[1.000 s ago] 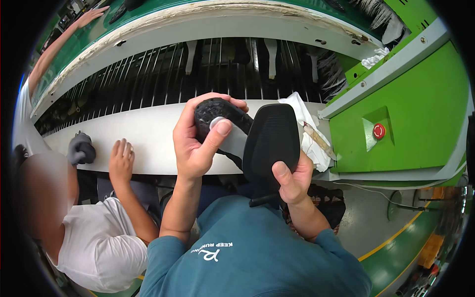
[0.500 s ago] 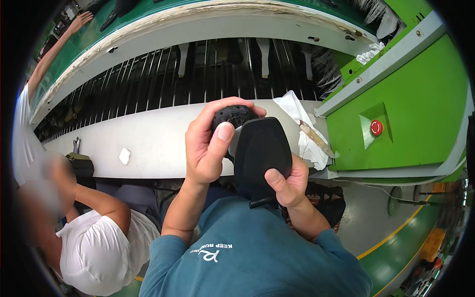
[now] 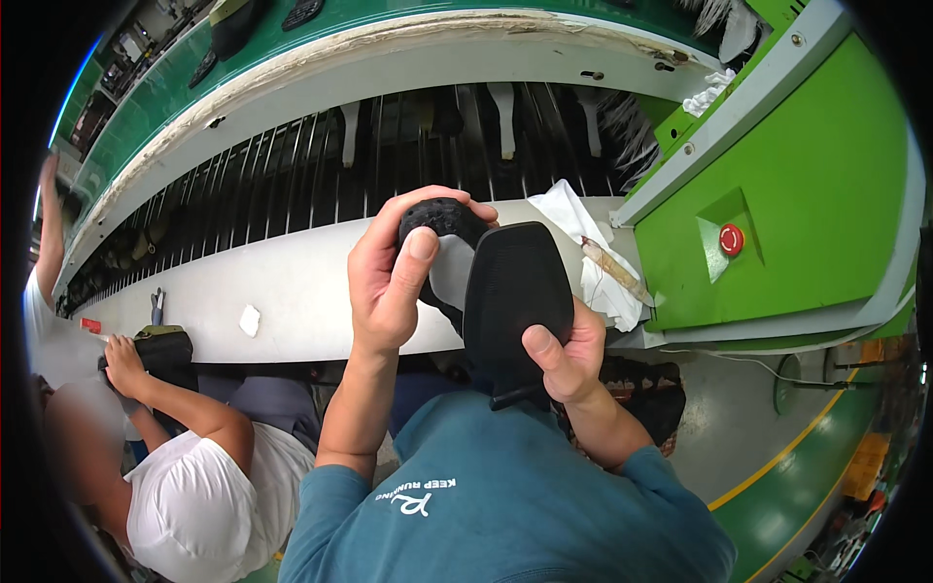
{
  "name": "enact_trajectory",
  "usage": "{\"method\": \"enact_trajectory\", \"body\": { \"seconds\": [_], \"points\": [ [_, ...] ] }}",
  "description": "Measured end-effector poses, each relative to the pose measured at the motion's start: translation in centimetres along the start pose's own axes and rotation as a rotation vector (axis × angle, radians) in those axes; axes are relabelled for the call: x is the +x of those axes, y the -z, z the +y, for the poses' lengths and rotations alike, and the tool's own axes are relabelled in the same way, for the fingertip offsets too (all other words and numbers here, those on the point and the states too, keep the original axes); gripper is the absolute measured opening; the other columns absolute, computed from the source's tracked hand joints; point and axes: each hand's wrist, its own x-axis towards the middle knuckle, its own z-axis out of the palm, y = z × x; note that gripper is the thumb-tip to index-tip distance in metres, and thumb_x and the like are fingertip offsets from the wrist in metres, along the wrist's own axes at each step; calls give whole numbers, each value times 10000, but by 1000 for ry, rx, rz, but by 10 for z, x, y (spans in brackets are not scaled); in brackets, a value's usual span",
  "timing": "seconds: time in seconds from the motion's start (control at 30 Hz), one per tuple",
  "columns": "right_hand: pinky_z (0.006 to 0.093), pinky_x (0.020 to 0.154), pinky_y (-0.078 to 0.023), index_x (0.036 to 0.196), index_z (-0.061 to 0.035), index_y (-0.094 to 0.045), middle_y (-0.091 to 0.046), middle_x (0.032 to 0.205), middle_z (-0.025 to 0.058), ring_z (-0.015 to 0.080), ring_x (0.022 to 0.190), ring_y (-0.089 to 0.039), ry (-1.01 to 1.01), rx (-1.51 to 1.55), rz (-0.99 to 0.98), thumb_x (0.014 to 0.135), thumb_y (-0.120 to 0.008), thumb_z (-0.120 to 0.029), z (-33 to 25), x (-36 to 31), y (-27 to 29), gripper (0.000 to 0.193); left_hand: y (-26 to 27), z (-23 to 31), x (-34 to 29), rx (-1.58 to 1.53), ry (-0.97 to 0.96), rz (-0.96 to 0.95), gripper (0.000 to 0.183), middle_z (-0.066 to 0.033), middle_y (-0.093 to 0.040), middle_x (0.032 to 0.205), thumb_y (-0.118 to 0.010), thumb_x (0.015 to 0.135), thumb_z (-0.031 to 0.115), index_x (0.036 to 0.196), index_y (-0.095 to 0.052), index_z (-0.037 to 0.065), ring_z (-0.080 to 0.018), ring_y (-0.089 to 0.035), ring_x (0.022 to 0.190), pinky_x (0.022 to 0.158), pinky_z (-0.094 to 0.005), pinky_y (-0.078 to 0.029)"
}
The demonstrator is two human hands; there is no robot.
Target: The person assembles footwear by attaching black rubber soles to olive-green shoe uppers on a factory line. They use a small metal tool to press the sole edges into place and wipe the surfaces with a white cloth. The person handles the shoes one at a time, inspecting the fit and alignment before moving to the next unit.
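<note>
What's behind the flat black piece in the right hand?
Part of a black-and-grey object held in the left hand shows past the left edge of the flat black piece. Whatever continues behind is covered, and so is any join between them.

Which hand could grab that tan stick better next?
Probably the right hand: it's nearer the tan stick. It would have to release the flat black piece first; the left hand is farther and holds a black-and-grey piece.
</note>
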Motion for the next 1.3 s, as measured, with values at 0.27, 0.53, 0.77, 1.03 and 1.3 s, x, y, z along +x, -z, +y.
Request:
{"method": "enact_trajectory", "body": {
  "seconds": [0.27, 0.53, 0.77, 1.03, 1.3],
  "points": [
    [273, 840, -539, 1261, 72, -702, -756, 1053, 60, 104, 934, -661, 27, -22, 30, 1018, -771, -214, -1, 1, 3, 381, -9, 12, 2, 130, 22, -12, 250, -124, -792, 1020, -746, 995, 128, 1173, -733, -46, -170, -746, 953, 880, -301, -583],
    [262, 706, -507, 1120, 57, -702, -734, 913, 44, 86, 799, -633, 42, -80, 4, 1011, -771, -207, 0, 2, -2, 293, -15, 2, 2, -6, 11, -5, 273, -184, -794, 1110, -723, 995, 97, 1210, -726, -71, -232, -767, 1017, 944, -350, -599],
    [230, 554, -411, 895, 16, -677, -640, 709, -11, 33, 628, -536, -45, -205, -10, 1033, -768, -243, -1, 13, -16, 307, -10, -7, 9, -223, 135, 92, 872, -257, -768, 1101, -347, 1105, 698, 1269, -665, -98, -334, -759, 1004, 916, -434, -629],
    [227, 560, -436, 935, 20, -700, -691, 729, 0, 32, 641, -584, -18, -230, -44, 1048, -749, -246, -3, 24, -20, 293, -10, -4, 2, -294, 110, 73, 1196, -272, -749, 1057, -102, 1000, 886, 1239, -655, -147, -350, -744, 997, 903, -449, -614],
    [230, 562, -453, 932, 15, -703, -709, 736, 9, 37, 643, -607, -8, -226, -35, 1048, -749, -240, -1, 22, -19, 284, -9, -5, 2, -309, 117, 66, 1203, -288, -740, 1065, -108, 989, 900, 1239, -657, -142, -360, -744, 985, 872, -453, -630]
  ]
}}
